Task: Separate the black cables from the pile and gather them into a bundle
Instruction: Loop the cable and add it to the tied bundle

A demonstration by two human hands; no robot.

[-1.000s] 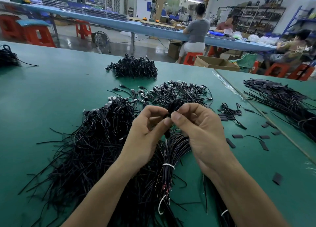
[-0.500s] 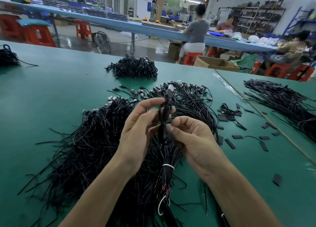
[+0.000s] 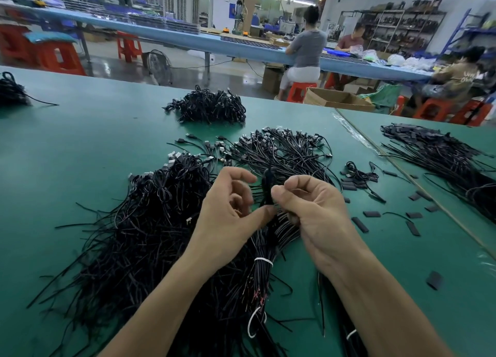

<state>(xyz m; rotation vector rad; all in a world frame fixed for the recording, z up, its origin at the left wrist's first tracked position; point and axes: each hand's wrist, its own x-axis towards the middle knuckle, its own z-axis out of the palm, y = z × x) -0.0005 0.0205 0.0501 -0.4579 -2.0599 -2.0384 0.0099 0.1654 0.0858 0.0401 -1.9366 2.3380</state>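
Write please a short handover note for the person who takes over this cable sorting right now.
Right hand: pinches a folded black cable between the two hands.
Left hand: its thumb touches that cable; the fingers are blurred, so the grip is unclear.
Loose pile lies to the left; a tied bundle lies under the hands.
Done: a heap at the far side looks gathered.
Left: most of the pile is not yet sorted.

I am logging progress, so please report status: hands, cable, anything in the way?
Right hand pinches folded black cable. Left hand thumb against it, grip unclear. Loose pile lies beneath, not blocking.
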